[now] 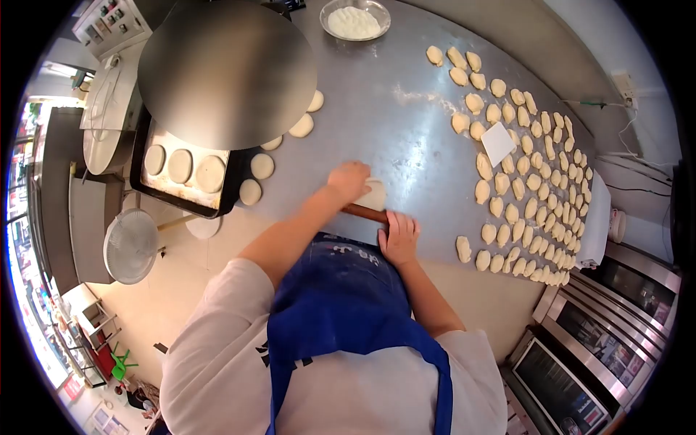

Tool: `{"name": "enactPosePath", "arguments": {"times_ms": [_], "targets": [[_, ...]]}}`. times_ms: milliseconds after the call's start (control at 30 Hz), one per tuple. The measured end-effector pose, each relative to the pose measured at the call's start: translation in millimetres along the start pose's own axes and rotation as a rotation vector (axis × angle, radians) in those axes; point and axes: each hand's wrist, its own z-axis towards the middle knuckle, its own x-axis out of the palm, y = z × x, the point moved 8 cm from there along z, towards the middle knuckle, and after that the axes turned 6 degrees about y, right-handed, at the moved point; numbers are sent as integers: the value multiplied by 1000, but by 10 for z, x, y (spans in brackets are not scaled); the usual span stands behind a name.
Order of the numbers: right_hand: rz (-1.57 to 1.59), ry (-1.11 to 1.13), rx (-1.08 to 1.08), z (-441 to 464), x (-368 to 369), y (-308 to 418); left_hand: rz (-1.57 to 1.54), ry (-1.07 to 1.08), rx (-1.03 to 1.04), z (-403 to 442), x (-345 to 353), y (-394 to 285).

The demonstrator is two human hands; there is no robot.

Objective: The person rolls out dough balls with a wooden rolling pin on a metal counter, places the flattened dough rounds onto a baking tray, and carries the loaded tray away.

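A flat, pale round of dough lies near the front edge of the steel table. My left hand is at its left edge, fingers bent down onto the dough and appearing to grip it. Along the near side of this round runs a brown wooden rolling pin. My right hand presses on the pin's right end with the palm side down, hiding that end.
Many small dough pieces stand in rows at right, with a white scraper among them. A bowl of flour sits at the back. At left, a black-rimmed tray holds dough rounds; more rounds lie beside it.
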Motion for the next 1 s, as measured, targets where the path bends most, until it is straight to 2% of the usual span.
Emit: {"name": "enactPosePath", "arguments": {"times_ms": [100,133,200,233,300,400,467,500,567,600,667,800,967,1000], "targets": [[-15,-48,79,-13,-5,-65,232,-45,256,-55,-118,-143],[29,-27,100,120,-99,-50,141,-168,502,-35,131,-71],[40,82,83,225,-131,-76,-277,-257,584,-358,107,-75],[54,145,64,240,-107,-64,-353,-370,553,-588,-19,-76],[41,102,36,232,-195,4,-627,-407,368,-953,-125,137],[11,48,37,151,-161,-47,-1248,-471,159,-1327,-184,754],[-34,55,71,182,-155,-24,-1274,-579,29,-1501,-463,1397],[-56,57,87,196,-150,-8,-1633,-632,148,-1581,-691,1610],[-75,27,73,186,-123,-11,-1964,-630,-49,-1698,-1183,1966],[-81,13,67,181,-128,-11,-2006,-593,118,-1650,-1385,2219],[-99,17,97,180,-138,-5,-2103,-587,33,-1639,-1652,2638],[-145,42,197,152,-122,37,-2151,-534,-30,-1282,-1729,3382],[-153,21,239,143,-106,61,-2125,-455,-267,-1159,-1548,3554],[-152,31,244,157,-131,76,-2125,-452,-262,-1160,-1555,3515]]}}
